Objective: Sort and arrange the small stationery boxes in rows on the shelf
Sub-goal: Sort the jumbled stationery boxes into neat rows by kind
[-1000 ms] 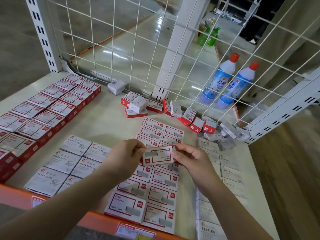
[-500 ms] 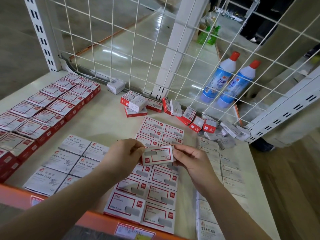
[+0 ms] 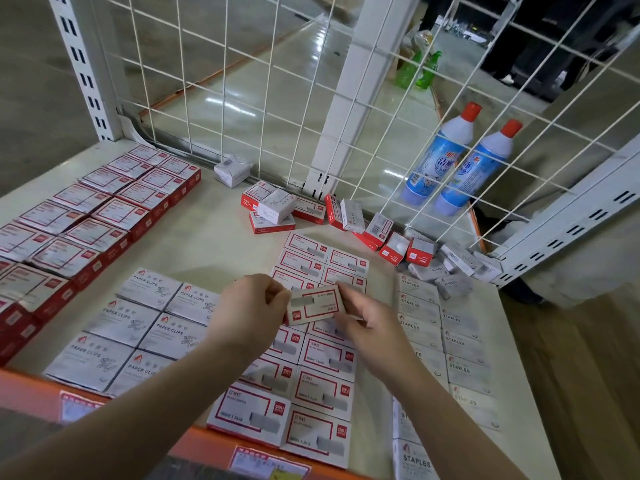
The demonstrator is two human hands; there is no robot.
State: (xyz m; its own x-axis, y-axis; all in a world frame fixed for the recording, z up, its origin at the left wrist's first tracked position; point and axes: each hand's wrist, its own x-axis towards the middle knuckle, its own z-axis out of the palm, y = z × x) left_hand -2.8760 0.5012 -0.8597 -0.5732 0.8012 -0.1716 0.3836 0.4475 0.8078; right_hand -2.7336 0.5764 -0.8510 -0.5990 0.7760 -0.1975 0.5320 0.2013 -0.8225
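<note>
Hands: left hand (image 3: 251,308) and right hand (image 3: 363,318) pinch small red-and-white cardboard staple box (image 3: 312,305) | risk: dropped crooked, it nudges red-bordered rows (image 3: 323,351) at 6 o'clock askew

Loose boxes (image 3: 349,220) behind rows (image 3: 304,368), seemingly.

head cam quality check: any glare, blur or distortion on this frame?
Head view: strong wide-angle bowing, with the shelf post and wire mesh leaning outward; ceiling-light glare streaks on the glossy floor behind the mesh; slight softness on the held staple box and both hands; print on the corner box pile is unreadable.
</note>
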